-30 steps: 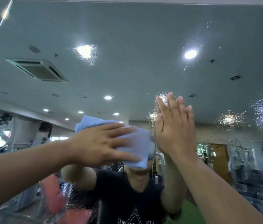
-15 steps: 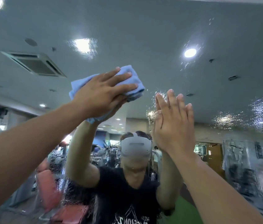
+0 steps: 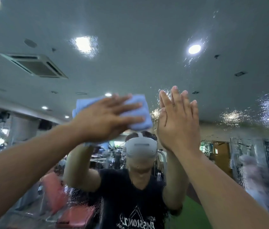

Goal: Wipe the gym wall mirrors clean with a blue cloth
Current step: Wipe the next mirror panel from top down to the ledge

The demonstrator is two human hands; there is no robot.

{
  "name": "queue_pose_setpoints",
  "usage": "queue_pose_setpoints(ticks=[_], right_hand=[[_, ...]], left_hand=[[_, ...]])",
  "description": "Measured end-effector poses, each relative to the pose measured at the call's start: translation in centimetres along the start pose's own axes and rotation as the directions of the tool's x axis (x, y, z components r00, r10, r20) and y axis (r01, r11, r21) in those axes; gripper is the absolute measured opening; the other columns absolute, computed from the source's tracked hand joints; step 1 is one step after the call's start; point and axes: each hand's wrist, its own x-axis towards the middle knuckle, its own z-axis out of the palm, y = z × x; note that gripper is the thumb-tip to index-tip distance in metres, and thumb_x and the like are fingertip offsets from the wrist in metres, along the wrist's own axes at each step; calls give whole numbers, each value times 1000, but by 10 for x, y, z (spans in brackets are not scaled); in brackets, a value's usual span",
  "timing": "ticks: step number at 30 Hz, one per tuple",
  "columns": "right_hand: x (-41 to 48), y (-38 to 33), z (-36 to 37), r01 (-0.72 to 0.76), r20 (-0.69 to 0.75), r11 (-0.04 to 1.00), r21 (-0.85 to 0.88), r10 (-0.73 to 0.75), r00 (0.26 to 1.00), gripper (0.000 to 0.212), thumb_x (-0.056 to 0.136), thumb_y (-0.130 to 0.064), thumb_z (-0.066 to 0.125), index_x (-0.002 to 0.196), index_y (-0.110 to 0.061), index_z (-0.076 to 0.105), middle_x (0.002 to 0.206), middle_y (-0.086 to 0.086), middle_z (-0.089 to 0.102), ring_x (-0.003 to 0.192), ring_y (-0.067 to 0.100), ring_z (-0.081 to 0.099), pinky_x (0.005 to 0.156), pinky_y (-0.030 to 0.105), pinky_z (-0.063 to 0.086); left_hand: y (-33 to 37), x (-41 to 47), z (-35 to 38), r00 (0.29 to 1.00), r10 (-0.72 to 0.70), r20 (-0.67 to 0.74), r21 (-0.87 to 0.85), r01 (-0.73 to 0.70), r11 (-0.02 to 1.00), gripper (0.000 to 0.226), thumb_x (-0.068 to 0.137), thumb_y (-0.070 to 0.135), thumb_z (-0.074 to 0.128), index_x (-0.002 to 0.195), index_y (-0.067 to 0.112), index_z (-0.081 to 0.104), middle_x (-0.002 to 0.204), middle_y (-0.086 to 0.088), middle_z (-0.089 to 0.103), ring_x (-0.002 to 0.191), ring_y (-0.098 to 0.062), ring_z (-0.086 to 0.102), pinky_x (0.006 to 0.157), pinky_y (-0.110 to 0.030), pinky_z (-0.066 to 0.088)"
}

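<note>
Against the mirror (image 3: 147, 30), the left hand (image 3: 102, 120) presses the cloth (image 3: 141, 126) with straight fingers (image 3: 128, 106); the right hand (image 3: 178, 126) rests flat, empty.

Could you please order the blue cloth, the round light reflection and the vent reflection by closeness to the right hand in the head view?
1. The blue cloth, just left of the right hand.
2. The round light reflection, above it.
3. The vent reflection, far upper left.

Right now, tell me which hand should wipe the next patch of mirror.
Left. The left hand presses the blue cloth flat on the mirror; the right hand lies bare and flat on it, holding nothing.
</note>
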Motion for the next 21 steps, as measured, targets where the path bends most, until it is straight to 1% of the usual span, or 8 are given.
queue_pose_setpoints(ticks=[2,3,5,10,15,17,19,21], right_hand=[[0,1,0,5,-3,1000,8,-5,1000,57,105,-36,21,162,-32,23,172,3,15,159,28,9,127,46,0],[0,1,0,8,-6,1000,7,-8,1000,57,105,-36,21,162,-32,23,171,3,16,158,29,10,127,47,2],[0,1,0,9,1,1000,1,-9,1000,57,105,-36,21,162,-32,23,172,3,16,158,29,9,127,47,2],[0,-1,0,2,-3,1000,0,-2,1000,57,105,-35,21,162,-31,24,171,4,16,158,29,9,127,47,2],[0,-1,-1,-7,13,1000,-10,7,1000,57,106,-37,18,163,-33,22,172,3,14,159,29,8,128,48,3],[0,-2,-1,-10,21,1000,-11,11,1000,57,106,-36,18,163,-33,20,172,2,12,159,28,7,128,48,3],[-1,-2,-2,-11,13,1000,-4,11,1000,57,106,-35,21,163,-33,21,172,3,13,159,29,8,128,48,4],[-1,-2,-1,-11,0,1000,7,11,1000,56,106,-34,23,162,-32,23,172,3,16,158,30,10,127,49,5]], left_hand=[[-10,17,-3,973,-231,-15,-16,231,973,43,105,44,35,139,32,58,154,-3,47,143,-34,41,114,-55,35],[-9,22,-1,956,-293,-29,-19,292,956,44,105,44,34,138,31,60,153,-2,48,143,-35,41,114,-55,34],[0,23,3,938,-339,-76,-14,339,941,41,104,39,38,136,29,62,152,-4,50,142,-35,41,114,-54,33],[20,11,4,941,-328,-80,-29,327,945,39,104,36,43,138,30,61,154,-4,47,144,-36,39,110,-54,38],[49,-21,5,996,-89,-12,-48,88,995,40,100,29,59,140,32,59,156,-6,44,146,-36,37,114,-54,35],[44,-22,2,999,-47,12,-38,47,998,42,99,29,58,140,34,57,155,-5,45,145,-36,39,115,-55,33],[34,-14,3,992,-123,2,-17,123,992,41,99,33,52,140,35,56,155,-3,45,144,-34,40,116,-56,31],[28,-1,2,953,-301,-22,-40,300,953,41,100,38,45,139,34,57,155,-2,45,144,-34,40,115,-56,32]])
